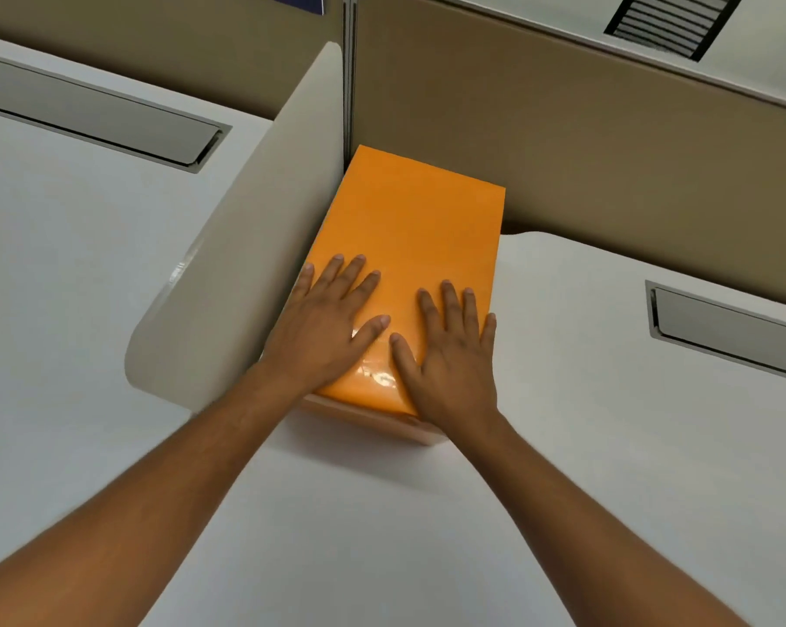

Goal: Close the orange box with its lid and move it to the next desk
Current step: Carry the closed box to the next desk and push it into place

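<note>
The orange lid (416, 228) lies flat on top of the orange box, whose paler near wall (373, 418) shows just below the lid's front edge. The box stands on the white desk in the corner where the low divider meets the brown partition. My left hand (325, 330) rests palm down on the lid's near left part, fingers spread. My right hand (452, 355) lies flat on the near right part, fingers spread too. Neither hand grips anything.
A rounded beige divider (246, 246) runs along the box's left side and separates this desk from the neighbouring white desk (65, 264). Brown partition panels (608, 174) stand behind. Each desk has a grey cable flap: left (97, 110), right (735, 332).
</note>
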A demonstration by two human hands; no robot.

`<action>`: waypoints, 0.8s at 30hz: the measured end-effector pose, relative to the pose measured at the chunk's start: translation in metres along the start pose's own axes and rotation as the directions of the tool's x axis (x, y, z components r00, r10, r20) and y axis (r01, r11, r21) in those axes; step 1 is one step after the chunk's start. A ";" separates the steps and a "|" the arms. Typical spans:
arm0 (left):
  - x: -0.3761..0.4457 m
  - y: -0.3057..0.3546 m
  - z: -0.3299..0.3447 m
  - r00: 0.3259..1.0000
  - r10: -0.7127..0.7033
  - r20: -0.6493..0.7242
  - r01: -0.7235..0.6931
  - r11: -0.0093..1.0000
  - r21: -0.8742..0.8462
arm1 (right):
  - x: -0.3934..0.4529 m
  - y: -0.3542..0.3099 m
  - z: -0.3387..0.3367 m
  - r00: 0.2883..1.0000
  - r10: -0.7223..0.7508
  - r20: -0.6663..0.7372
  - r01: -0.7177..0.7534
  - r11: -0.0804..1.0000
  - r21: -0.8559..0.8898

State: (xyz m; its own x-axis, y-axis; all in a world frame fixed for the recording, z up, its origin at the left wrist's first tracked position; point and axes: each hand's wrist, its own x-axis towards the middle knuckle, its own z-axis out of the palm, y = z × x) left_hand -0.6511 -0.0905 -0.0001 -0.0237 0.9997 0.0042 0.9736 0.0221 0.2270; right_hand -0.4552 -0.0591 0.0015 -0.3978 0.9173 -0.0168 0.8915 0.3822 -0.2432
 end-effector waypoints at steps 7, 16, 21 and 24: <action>0.053 -0.036 -0.017 1.000 0.011 0.015 -0.011 1.000 0.010 | 0.062 -0.019 0.003 0.999 0.019 -0.027 -0.019 1.000 0.019; 0.092 -0.053 -0.022 1.000 0.009 0.012 -0.009 1.000 0.020 | 0.106 -0.020 0.004 0.999 0.017 -0.036 -0.017 1.000 0.019; 0.099 -0.054 -0.022 1.000 -0.018 0.012 0.018 0.999 0.038 | 0.119 -0.018 0.001 1.000 -0.005 -0.026 0.005 1.000 0.018; 0.104 -0.057 -0.023 1.000 -0.018 0.011 0.017 0.999 0.042 | 0.125 -0.018 0.001 0.999 -0.010 -0.033 0.011 1.000 0.019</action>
State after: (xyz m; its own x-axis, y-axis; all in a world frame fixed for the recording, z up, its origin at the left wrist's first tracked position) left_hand -0.7145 0.0120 0.0101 -0.0385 0.9992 -0.0110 0.9817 0.0399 0.1861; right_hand -0.5217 0.0486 0.0026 -0.3994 0.9166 0.0178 0.8829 0.3898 -0.2617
